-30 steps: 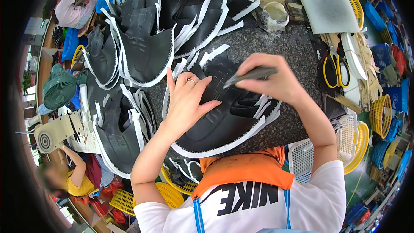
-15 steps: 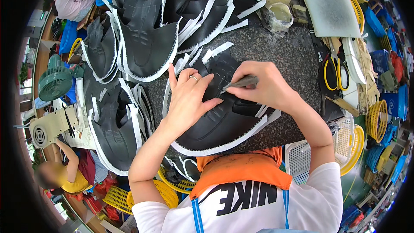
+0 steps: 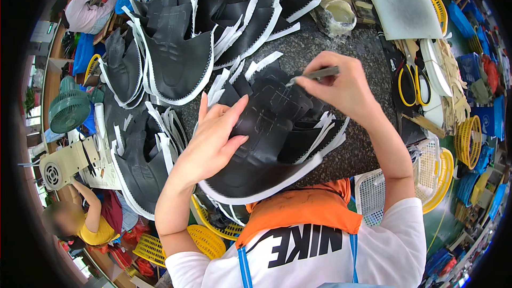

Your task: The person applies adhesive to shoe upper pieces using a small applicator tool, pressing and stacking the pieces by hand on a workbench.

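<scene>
A black shoe upper (image 3: pixel 256 154) with a white zigzag-stitched edge lies in front of me on a dark speckled stone slab (image 3: pixel 373 149), with more uppers layered beneath it. Flat on its left side rests my left hand (image 3: pixel 216 136), fingers spread. My right hand (image 3: pixel 341 85) pinches a slim grey pen-like tool (image 3: pixel 325 72); its pale tip is at the upper's far tongue part. Thin light lines show on the black surface there. White strips stick out around the upper's far and right edges.
Stacks of similar black uppers (image 3: pixel 173 56) fill the far left, with another pile (image 3: pixel 140 168) at left. Far right are a cup (image 3: pixel 340 15), a pale sheet (image 3: pixel 402 5) and yellow-handled scissors (image 3: pixel 409 85). A white basket (image 3: pixel 370 189) stands at the near right edge. Another person (image 3: pixel 98 221) sits at left.
My right hand has moved up and right with the tool, from the upper's middle to its far part. My left hand has slid down and left, and the upper has shifted slightly nearer me.
</scene>
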Action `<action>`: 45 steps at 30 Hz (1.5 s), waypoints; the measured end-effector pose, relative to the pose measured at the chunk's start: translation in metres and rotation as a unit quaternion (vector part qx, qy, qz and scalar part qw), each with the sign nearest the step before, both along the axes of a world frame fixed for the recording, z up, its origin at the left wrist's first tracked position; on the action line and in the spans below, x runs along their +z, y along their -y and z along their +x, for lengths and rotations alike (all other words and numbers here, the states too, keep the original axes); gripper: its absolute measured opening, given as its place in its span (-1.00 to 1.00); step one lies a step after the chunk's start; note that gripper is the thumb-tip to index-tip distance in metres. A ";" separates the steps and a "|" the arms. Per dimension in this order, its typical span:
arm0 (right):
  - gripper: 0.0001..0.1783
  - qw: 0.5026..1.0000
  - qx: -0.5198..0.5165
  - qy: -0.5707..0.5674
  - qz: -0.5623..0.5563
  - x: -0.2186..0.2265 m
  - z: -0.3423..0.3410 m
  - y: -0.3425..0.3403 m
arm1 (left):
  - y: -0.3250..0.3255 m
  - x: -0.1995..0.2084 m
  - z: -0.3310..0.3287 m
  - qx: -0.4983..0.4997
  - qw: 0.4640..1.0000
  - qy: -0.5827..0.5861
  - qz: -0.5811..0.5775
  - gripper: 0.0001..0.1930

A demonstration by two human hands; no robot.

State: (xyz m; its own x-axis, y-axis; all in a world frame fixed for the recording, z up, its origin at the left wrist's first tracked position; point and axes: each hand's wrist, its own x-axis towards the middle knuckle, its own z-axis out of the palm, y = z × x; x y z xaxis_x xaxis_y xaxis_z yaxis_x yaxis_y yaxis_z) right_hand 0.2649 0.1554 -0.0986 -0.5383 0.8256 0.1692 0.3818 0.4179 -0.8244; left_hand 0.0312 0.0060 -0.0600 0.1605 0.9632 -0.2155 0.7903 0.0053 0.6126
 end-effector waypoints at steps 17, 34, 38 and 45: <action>-0.75 0.996 0.080 -0.030 0.029 -0.019 -0.014 0.012 | -0.011 -0.025 0.010 -0.028 0.990 -0.124 0.062 -0.17; -0.93 0.976 -0.168 -0.138 -0.001 -0.016 0.039 -0.011 | -0.029 -0.043 -0.003 0.015 0.997 -0.079 -0.006 -0.44; -0.95 0.969 -0.182 -0.165 0.019 -0.021 0.051 -0.010 | 0.021 -0.047 0.009 0.059 0.981 -0.098 0.157 -0.54; -0.96 0.968 -0.192 -0.164 -0.001 -0.020 0.063 -0.013 | 0.071 0.070 -0.005 0.105 0.991 -0.024 0.076 -0.54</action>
